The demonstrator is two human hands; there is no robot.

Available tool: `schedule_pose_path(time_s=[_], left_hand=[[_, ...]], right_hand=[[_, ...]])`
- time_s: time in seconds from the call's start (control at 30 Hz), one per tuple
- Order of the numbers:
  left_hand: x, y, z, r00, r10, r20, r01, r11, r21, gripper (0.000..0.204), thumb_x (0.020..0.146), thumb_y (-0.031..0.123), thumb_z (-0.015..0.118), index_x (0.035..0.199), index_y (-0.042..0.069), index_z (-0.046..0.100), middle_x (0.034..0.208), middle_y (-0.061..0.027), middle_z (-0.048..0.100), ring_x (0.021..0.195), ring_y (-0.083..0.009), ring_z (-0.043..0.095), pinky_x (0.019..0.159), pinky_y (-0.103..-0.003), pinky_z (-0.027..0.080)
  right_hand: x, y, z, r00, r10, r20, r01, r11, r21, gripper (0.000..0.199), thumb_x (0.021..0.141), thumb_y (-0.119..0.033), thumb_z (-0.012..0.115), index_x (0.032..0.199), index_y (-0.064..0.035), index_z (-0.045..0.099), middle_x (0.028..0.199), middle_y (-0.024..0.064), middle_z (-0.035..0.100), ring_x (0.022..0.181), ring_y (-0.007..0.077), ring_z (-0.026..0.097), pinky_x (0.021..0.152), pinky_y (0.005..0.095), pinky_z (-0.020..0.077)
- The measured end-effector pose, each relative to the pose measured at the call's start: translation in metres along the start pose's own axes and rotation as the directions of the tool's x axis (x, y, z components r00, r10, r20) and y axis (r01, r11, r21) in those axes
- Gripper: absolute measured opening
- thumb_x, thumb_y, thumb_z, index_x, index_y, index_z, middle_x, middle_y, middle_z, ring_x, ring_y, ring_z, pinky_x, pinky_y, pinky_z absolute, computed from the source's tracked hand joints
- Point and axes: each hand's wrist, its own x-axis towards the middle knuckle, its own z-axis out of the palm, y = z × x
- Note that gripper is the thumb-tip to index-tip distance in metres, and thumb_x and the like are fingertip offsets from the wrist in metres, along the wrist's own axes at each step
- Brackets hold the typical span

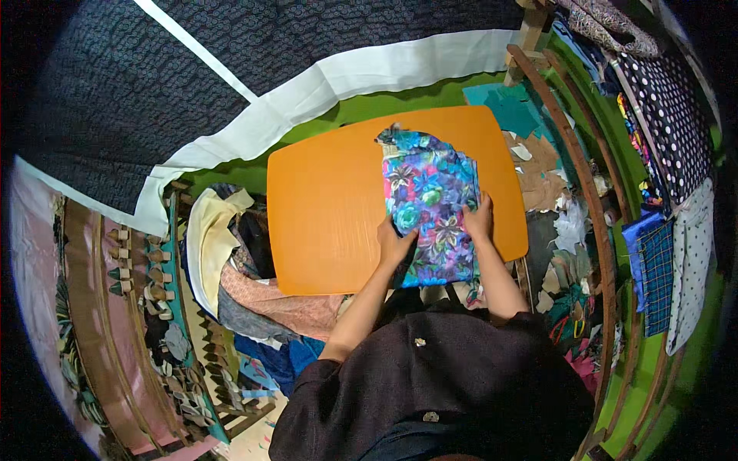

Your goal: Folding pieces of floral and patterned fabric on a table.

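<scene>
A folded piece of floral fabric [432, 201], blue, purple and pink with large flowers, lies over the right half of an orange table [327, 207]. Its near end reaches toward my body. My left hand [397, 243] grips its left edge, thumb on top and the other fingers partly hidden by the cloth. On the opposite edge, my right hand [478, 218] holds the fabric, its thumb on the upper side. The far end of the cloth is uneven, with a dark, bunched bit at its corner.
Left of the table is a heap of cloth, including a cream piece [206, 242] and a peach patterned piece [280, 302]. Wooden racks with spools [157, 275] stand farther left. Scraps [570, 223] and a curved wooden rail [588, 177] are at right. Dark patterned cloth [330, 38] hangs beyond.
</scene>
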Motion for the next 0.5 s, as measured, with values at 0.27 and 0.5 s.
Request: schedule_pose_path(time_s=[0.27, 0.5], left_hand=[[0.056, -0.010, -0.011, 0.877, -0.472, 0.088, 0.470, 0.805, -0.362, 0.085, 0.060, 0.033, 0.072, 0.119, -0.012, 0.029, 0.099, -0.0228, 0.052, 0.088, -0.0248, 0.053, 0.071, -0.033, 0.045], [0.098, 0.001, -0.033, 0.607, -0.390, 0.693, 0.750, 0.568, -0.338, 0.055, 0.071, 0.040, 0.064, 0.108, 0.001, 0.050, 0.100, -0.0095, 0.058, 0.090, -0.0207, 0.056, 0.082, -0.034, 0.042]], right_hand=[[0.001, -0.023, -0.005, 0.951, 0.308, 0.038, -0.307, 0.951, -0.020, 0.074, 0.072, -0.033, 0.063, 0.125, 0.0030, 0.026, 0.125, 0.0239, 0.033, 0.114, 0.0335, 0.035, 0.092, 0.0406, 0.0303], [0.025, -0.049, -0.009, 0.565, 0.325, 0.758, -0.805, 0.418, 0.421, 0.052, 0.070, -0.026, 0.067, 0.108, 0.0041, 0.048, 0.104, 0.0144, 0.056, 0.092, 0.0234, 0.056, 0.078, 0.0345, 0.0460]])
